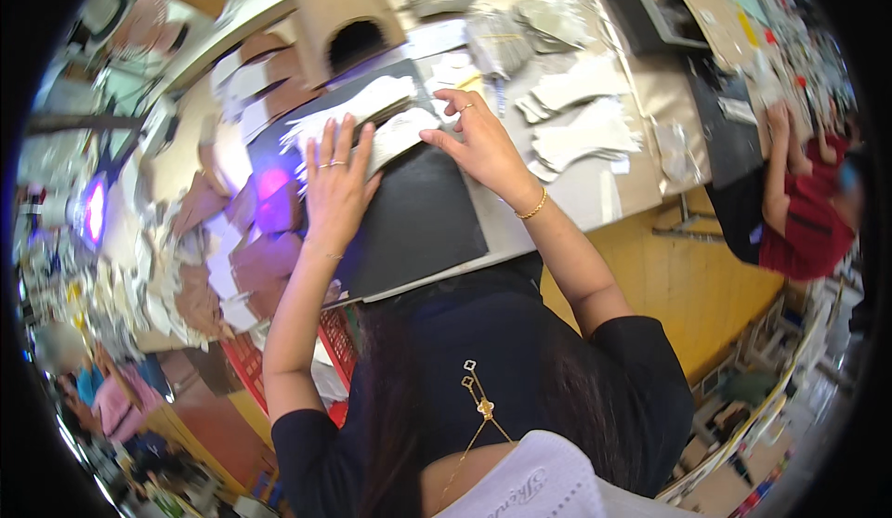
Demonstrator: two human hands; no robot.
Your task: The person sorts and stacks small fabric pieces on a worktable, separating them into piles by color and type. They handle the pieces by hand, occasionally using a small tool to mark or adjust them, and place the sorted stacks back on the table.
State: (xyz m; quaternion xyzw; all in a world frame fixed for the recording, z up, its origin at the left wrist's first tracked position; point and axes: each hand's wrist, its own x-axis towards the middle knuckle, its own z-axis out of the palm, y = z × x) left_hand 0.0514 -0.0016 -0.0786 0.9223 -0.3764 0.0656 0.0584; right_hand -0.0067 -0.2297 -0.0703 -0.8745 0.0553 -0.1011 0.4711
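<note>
A black mat (409, 221) lies on the table in front of me, with white curved cut pieces (372, 100) stacked on its far part. Nearer to me, a second white stack (407, 135) lies slantwise between my hands. My left hand (336, 183) rests with fingers stretched over the left ends of these pieces. My right hand (481, 142) is at the right end of the nearer stack, thumb and index finger apart. Its thumb tip is close to the stack's edge; I cannot tell whether it touches. The pieces' material is not clear.
More white stacks (585, 137) and grey bundles (553, 24) lie to the right. Brown and white pieces (269, 258) crowd the left, near a glowing purple lamp (96, 209). A tan arched box (344, 16) stands beyond the mat. A person in red (808, 221) works at the right.
</note>
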